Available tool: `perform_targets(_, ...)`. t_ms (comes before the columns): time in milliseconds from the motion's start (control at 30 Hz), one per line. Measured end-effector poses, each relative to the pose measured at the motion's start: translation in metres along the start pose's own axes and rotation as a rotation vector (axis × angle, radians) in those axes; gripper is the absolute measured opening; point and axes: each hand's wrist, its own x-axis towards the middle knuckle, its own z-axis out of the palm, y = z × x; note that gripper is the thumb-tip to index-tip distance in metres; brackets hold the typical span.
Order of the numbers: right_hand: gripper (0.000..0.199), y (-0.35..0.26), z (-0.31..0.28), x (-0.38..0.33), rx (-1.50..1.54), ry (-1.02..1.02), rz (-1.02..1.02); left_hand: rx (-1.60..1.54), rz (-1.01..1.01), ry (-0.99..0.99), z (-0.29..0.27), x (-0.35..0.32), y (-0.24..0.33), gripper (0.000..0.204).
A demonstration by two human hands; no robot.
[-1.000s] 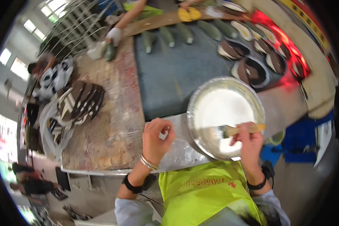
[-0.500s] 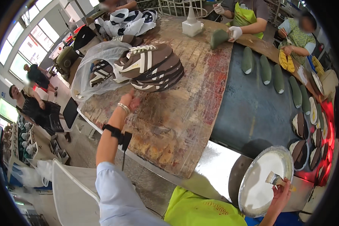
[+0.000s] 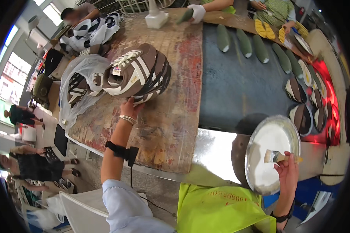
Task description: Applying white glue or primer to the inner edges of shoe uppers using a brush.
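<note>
Brown tabletop (image 3: 175,112): it fills the middle of our view, which has swung since the earlier frame, so everything sits somewhat differently.
Grey-blue belt (image 3: 233,85): at two o'clock we see it joining the tabletop's edge, its green forms lined up as before.
Stack of shoes (image 3: 147,73): between ten and eleven o'clock, brown with cream stripes; the top shoe's opening, hardly visible half a second ago, now faces us.
Metal bowl (image 3: 295,136): towards four o'clock, holding white liquid as earlier.
Left hand (image 3: 132,108): just past nine o'clock; near the stack before, it now touches its near underside. Its fingers are partly hidden, so we cannot tell whether they grip.
Right hand (image 3: 287,169): at four o'clock, fingers and thumb pinching the brush handle, as before.
Brush (image 3: 276,156): over the bowl, bristles towards nine o'clock; we find it lying more level than earlier.
</note>
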Motion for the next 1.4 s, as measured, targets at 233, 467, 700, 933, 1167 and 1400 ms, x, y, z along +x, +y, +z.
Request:
perform_targets(233, 0.024, 0.008, -0.044, -0.023, -0.027, 0.139, -0.067, -0.139, -0.157, 0.051, 0.091, -0.059, -0.07, 0.026)
perform_targets(467, 0.029, -0.014, -0.063, -0.053, 0.082, 0.16, -0.11, 0.369, -0.446, -0.113, 0.069, -0.059, -0.064, 0.032)
perform_targets(700, 0.035, -0.023, -0.093, -0.045, 0.162, 0.112, -0.196, 1.323, 0.888, -0.337, 0.086, -0.096, 0.111, 0.062)
perform_targets(933, 0.03, -0.02, -0.068, -0.029, 0.113, 0.191, -0.1, 1.818, 0.843, -0.689, 0.148, -0.061, 0.118, 0.062)
perform_targets(1167, 0.024, -0.005, -0.086, -0.024, -0.277, 0.286, -0.237, 1.838, 1.47, -0.552, 0.071, -0.083, 0.201, 0.051)
perform_targets(1400, 0.021, 0.039, -0.089, 0.05, -0.659, 0.212, -0.475, 1.299, 1.553, -0.525, 0.064, -0.184, 0.025, 0.048)
